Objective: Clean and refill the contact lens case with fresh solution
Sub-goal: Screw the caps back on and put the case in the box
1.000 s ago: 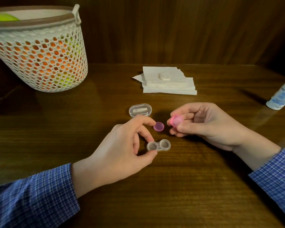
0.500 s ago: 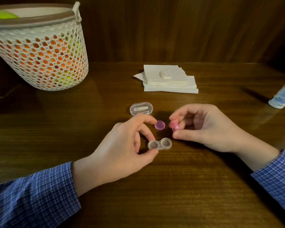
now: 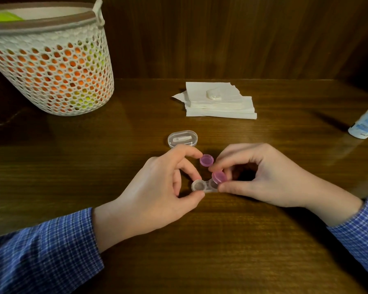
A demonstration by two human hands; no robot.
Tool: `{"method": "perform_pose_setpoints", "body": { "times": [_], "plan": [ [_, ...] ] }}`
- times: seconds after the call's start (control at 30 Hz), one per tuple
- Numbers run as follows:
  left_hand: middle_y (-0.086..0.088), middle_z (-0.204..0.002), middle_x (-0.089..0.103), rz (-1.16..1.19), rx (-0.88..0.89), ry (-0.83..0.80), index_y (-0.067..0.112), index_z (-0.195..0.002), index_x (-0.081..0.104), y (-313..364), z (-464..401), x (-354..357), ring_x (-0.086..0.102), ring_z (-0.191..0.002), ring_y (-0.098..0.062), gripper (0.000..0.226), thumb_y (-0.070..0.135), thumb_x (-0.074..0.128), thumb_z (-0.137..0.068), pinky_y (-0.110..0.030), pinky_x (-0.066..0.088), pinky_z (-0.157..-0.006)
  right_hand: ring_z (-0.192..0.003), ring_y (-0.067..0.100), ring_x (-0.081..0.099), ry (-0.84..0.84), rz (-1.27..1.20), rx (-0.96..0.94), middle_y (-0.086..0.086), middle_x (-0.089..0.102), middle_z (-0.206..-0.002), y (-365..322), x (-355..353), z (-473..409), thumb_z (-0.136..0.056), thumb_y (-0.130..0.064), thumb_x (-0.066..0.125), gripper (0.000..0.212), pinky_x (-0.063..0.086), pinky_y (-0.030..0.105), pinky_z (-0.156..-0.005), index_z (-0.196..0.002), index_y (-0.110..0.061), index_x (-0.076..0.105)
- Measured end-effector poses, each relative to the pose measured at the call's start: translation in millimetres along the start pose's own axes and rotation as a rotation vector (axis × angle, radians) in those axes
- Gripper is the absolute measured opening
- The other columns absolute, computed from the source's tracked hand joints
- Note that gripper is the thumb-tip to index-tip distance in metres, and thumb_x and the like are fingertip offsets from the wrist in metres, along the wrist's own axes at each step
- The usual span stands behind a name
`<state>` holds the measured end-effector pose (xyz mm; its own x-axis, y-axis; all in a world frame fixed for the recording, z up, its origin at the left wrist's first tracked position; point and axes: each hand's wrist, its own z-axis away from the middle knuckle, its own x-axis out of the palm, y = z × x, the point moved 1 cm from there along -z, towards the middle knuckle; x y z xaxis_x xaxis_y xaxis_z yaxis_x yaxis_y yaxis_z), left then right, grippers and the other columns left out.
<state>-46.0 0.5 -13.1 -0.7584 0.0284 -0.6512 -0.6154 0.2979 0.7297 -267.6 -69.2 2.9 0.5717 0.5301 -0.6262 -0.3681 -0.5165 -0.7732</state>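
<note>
A clear two-well contact lens case (image 3: 201,186) lies on the wooden table (image 3: 221,240). My left hand (image 3: 157,194) pinches its left well between thumb and fingers. My right hand (image 3: 261,177) holds a pink cap (image 3: 219,177) tilted just above the case's right well. A second pink cap (image 3: 206,160) lies upside down on the table just behind the case, by my left index fingertip. The white solution bottle (image 3: 365,122) lies at the far right edge, away from both hands.
A small clear oval box (image 3: 182,138) sits behind my hands. Farther back is a stack of white tissues (image 3: 219,101) with a small white object on top. A white mesh basket (image 3: 51,64) with coloured contents stands at the back left. A dark wooden wall closes the back.
My right hand has brought the pink cap down and to the left, from beside the loose cap to just over the case's right well. My left hand has kept its hold.
</note>
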Motion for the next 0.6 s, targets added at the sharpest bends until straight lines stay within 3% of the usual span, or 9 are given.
{"method": "perform_pose_setpoints", "body": {
  "times": [0.17,0.6],
  "plan": [
    [0.023,-0.101,0.073,0.005,-0.001,0.0,0.028,-0.136,0.055,-0.2,-0.4,0.2,0.064,-0.053,-0.011,0.061,0.022,0.085,-0.084,-0.009,0.047,-0.051,-0.087,0.018,0.072,0.011,0.003,0.017,-0.007,0.075,-0.092,-1.8,0.6,1.4,-0.08,-0.017,0.087,0.026,0.061,0.033,-0.079,-0.1,-0.028,0.075],
    [0.022,-0.1,0.073,0.004,0.002,0.002,0.026,-0.137,0.055,-0.3,0.2,0.9,0.064,-0.052,-0.011,0.061,0.022,0.085,-0.084,-0.009,0.048,-0.051,-0.088,0.02,0.069,-0.021,0.051,-0.011,-0.007,0.073,-0.096,-0.5,3.7,1.1,-0.08,-0.018,0.088,0.022,0.06,0.033,-0.078,-0.096,-0.029,0.078]
  ]
}}
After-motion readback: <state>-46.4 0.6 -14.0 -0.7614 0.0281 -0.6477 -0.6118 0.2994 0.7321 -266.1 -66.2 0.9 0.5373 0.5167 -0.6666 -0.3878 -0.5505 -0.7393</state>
